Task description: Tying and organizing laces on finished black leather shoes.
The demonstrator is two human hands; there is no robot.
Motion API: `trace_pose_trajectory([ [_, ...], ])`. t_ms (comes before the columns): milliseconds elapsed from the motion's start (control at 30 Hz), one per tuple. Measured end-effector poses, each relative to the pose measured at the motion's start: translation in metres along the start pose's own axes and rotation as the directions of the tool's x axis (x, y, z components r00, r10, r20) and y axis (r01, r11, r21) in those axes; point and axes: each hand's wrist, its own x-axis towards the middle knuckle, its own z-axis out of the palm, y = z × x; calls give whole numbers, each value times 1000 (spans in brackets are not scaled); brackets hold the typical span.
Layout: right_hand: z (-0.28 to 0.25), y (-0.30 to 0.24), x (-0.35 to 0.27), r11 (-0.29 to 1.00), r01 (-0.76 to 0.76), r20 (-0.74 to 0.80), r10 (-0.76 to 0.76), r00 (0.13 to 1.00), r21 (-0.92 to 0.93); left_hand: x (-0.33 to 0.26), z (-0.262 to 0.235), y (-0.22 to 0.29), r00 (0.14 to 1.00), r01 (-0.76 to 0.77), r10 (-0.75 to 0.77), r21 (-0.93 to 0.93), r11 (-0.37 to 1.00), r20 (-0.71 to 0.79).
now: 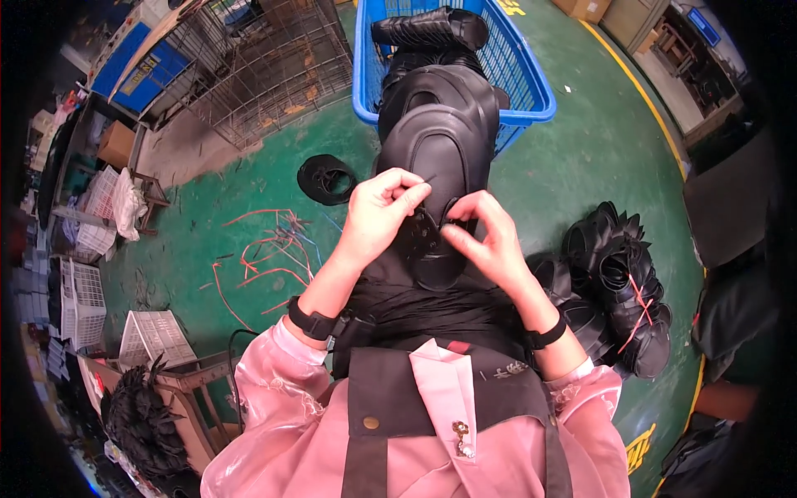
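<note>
A stack of black moulded shell pieces (444,137) rests on my lap and leans out toward a blue basket. My left hand (378,212) pinches a thin dark thread or needle at the near end of the top piece. My right hand (486,236) presses its fingertips onto the same spot, close beside the left. Both wrists wear dark bands, and pink sleeves cover my forearms.
A blue plastic basket (535,91) with more black pieces stands ahead. A tied bundle of black pieces (623,282) lies on the green floor at right. One black piece (326,178) and red strings (274,249) lie at left. Wire cages (266,58) and white crates (154,336) stand further left.
</note>
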Motion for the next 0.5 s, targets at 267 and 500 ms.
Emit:
trace_pose_trajectory([
  [267, 2, -6, -2, 954, -297, 133, 288, 948, 49, 11, 8, 0, 999, 20, -20, 12, 1000, 29],
  [500, -13, 8, -6, 680, -457, 302, 342, 890, 574, 22, 26, 23, 946, -302, 318, 544, 783, 68],
])
